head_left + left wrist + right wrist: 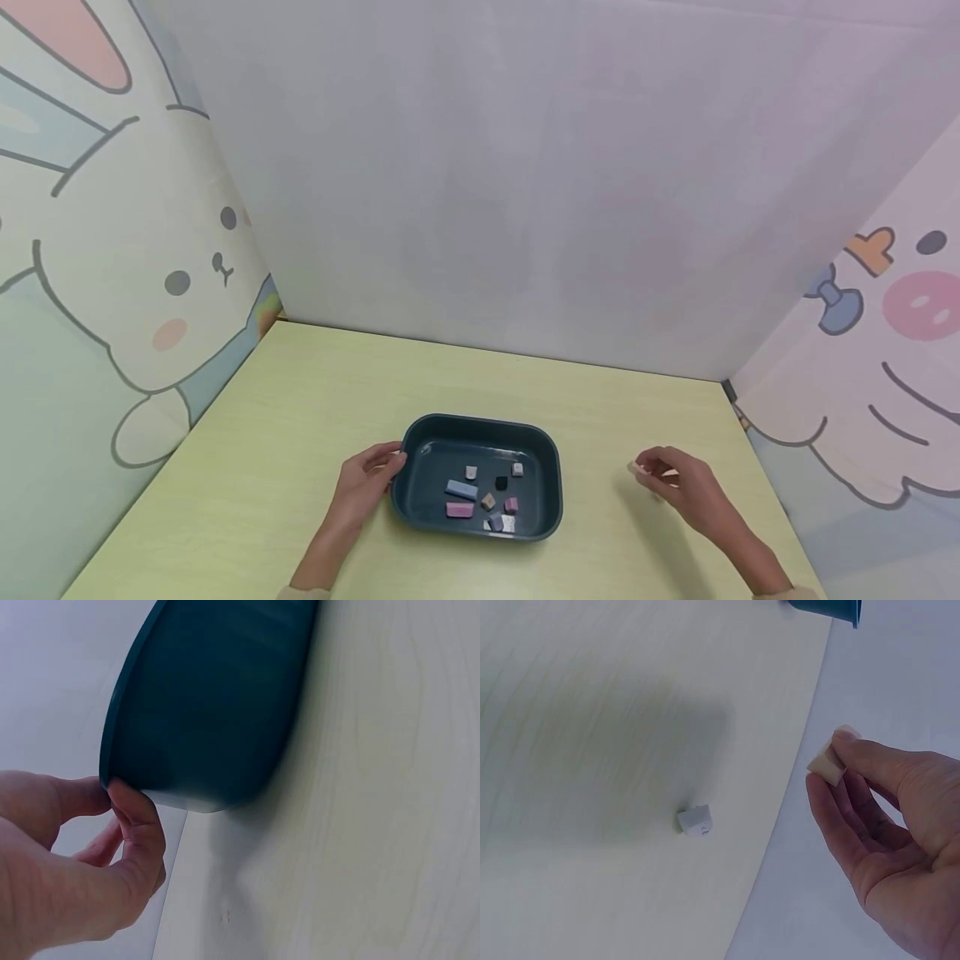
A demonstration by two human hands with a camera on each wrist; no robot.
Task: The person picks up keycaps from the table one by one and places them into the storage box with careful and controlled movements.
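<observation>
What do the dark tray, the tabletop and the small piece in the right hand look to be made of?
Tray: probably moulded plastic, dark teal with a soft sheen and rounded corners. Tabletop: pale wood-look surface, likely laminate, with faint straight grain and a smooth matt finish. Small piece pinched by the right hand: cream, matt, crisp-edged; plastic or painted wood, cannot tell which.

A pale yellow-green wooden surface (300, 433) is sitting boxed in by a plain white back panel (487, 183), with cartoon rabbit panels (112, 275) standing at the left and right sides.
</observation>
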